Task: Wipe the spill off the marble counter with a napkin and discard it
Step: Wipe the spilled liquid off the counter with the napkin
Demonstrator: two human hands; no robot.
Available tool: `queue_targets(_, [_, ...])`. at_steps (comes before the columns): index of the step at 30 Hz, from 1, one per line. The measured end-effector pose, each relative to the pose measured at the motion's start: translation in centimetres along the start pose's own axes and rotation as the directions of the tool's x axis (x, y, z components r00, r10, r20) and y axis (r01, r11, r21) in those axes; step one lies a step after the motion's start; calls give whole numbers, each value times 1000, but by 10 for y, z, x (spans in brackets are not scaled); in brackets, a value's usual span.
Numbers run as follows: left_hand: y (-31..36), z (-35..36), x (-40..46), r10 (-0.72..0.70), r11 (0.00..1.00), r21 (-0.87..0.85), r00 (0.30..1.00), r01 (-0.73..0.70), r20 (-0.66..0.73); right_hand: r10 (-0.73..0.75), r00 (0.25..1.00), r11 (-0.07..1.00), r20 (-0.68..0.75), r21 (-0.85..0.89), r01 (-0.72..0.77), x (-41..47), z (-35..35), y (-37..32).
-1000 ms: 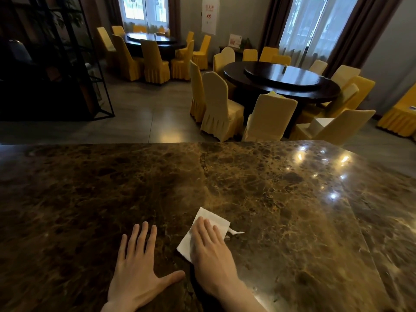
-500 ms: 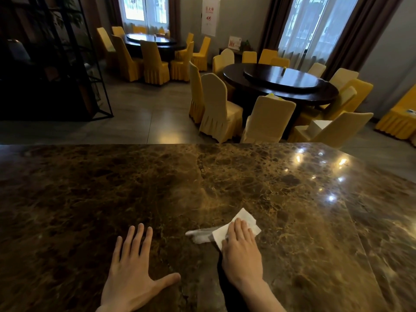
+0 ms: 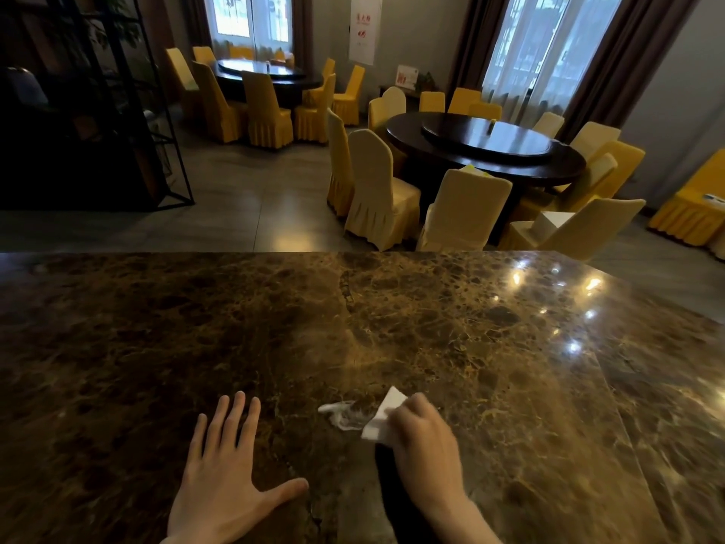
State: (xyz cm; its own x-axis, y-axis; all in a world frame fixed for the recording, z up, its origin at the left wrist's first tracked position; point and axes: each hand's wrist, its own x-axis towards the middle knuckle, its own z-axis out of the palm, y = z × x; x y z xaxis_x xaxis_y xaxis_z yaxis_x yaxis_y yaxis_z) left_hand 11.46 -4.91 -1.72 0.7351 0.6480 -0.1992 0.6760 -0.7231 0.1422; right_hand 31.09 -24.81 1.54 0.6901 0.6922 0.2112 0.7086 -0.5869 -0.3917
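A dark metal shelf (image 3: 98,111) is standing at the far left of the room, its contents too dim to make out. Past it, yellow-covered chairs (image 3: 266,111) are ringing a dark round table (image 3: 261,74) by the back window, and paler chairs (image 3: 378,190) are circling a nearer round table (image 3: 486,151) with a raised turntable at its centre. The brown marble counter (image 3: 157,327) is filling the lower half of the view, glossy and catching ceiling-light reflections toward its right end. The left hand (image 3: 223,477) is lying flat on the counter, palm down, fingers spread, holding nothing. Just right of it, a whitish wet smear, the spill (image 3: 341,416), is sitting on the stone. The white napkin (image 3: 382,420) is touching the spill's right edge, and the right hand (image 3: 425,445) is pressing it to the counter with curled fingers, seemingly bunching it, though motion blur is softening the grip.
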Motion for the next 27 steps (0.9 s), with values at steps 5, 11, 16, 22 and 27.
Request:
queue_targets(5, [0, 0, 0, -2, 1000, -1, 1000, 2, -10, 238, 936, 971, -260, 32, -238, 18, -25, 28])
queue_targets(11, [-1, 2, -1, 4, 999, -32, 999, -5, -38, 139, 941, 980, -309, -97, -177, 9, -16, 34])
queue_targets(16, [-2, 3, 1, 4, 999, -54, 998, -7, -55, -26, 996, 992, -82, -128, 15, -9, 5, 14])
queue_targets(22, [-2, 3, 0, 7, 999, -53, 999, -10, -54, -167, 986, 981, 23, -94, 169, -25, 12, 3])
queue_targets(27, [-3, 3, 0, 8, 999, -52, 999, -11, -53, -149, 987, 968, 57, -198, 157, -24, -3, 28])
